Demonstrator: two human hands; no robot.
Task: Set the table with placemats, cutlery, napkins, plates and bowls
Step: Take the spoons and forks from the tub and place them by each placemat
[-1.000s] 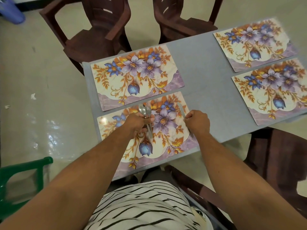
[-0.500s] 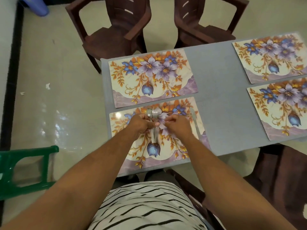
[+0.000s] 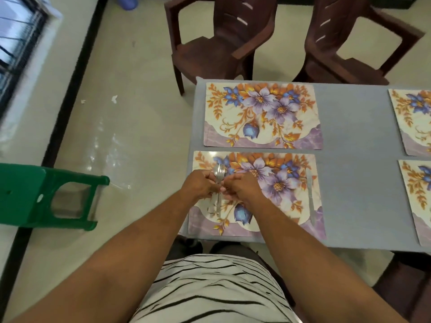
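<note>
Cutlery, a fork [image 3: 220,174] and spoon [image 3: 215,171], sits pinched between our left hand [image 3: 199,186] and right hand [image 3: 242,186] over the near placemat's [image 3: 279,220] left edge; a knife [image 3: 310,194] lies along its right edge

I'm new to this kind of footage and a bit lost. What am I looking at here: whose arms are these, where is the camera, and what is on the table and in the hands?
There is no machine here. A person wears a wide-angle camera on the head, so you look down along their own two arms. The left hand and the right hand meet over the nearest placemat, one of four flowered mats on the grey table. Together they hold a fork and what looks like a spoon beneath it, the handles pointing back toward the person. A knife already lies along that mat's right side. No plates, bowls or napkins are in view. Brown chairs stand across the table, and a green stool is on the floor to the left.
</note>
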